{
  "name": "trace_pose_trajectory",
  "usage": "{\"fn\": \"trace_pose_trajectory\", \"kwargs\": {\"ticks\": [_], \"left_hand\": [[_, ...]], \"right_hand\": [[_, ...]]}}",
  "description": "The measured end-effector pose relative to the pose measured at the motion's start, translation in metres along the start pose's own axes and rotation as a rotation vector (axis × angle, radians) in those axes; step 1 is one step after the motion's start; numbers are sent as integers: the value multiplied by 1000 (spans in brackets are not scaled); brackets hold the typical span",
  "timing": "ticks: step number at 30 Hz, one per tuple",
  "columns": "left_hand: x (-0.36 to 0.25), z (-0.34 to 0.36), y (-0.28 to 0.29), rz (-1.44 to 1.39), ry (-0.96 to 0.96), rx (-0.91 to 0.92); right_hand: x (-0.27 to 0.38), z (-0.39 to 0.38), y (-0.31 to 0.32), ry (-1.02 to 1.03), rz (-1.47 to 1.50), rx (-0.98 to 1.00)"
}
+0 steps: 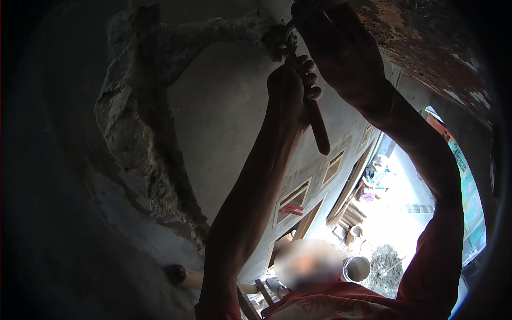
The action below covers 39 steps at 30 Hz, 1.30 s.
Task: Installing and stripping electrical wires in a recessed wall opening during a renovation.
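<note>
rough concrete beam [138, 122] left of raised hands, bucket [357, 268] far below right

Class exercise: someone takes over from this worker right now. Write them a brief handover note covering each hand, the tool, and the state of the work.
Left hand: raised overhead, fist closed on the red-handled tool.
Right hand: higher up, at the tool's head where it meets the rough concrete edge; its grip is too dark to judge.
Done: cannot tell.
Left: tool is engaged at the concrete; nothing released. Bucket stands on the ground below.

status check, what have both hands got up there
Left hand shut on red-handled pliers, jaws up at rough concrete edge. Right hand raised beside it at the same spot, grip hidden in shadow. Nothing between hands and concrete.
</note>
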<state>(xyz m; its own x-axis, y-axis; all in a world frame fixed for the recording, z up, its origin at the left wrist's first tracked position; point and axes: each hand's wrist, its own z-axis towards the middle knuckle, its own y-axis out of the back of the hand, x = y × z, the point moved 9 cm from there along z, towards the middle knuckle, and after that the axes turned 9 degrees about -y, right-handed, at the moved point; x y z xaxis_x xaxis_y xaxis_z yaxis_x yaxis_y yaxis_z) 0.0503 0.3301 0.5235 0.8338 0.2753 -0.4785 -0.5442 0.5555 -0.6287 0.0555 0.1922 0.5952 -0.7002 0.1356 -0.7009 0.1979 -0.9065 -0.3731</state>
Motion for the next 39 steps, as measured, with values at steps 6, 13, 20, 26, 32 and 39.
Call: {"fn": "trace_pose_trajectory", "kwargs": {"ticks": [6,13,20,26,32,39], "left_hand": [[-23,-10,10,65,-24,-24],[-12,-5,8,71,16,-10],[-9,-3,13,-73,-38,-23],[2,4,4,-120,-65,1],[3,11,-5,-165,-119,109],[-11,9,-15,-220,-139,166]], "right_hand": [[14,19,18,-35,145,130],[17,8,11,107,108,156],[24,5,9,196,136,204],[20,6,4,351,193,261],[22,11,-1,323,412,293],[28,-13,0,377,223,238]]}}
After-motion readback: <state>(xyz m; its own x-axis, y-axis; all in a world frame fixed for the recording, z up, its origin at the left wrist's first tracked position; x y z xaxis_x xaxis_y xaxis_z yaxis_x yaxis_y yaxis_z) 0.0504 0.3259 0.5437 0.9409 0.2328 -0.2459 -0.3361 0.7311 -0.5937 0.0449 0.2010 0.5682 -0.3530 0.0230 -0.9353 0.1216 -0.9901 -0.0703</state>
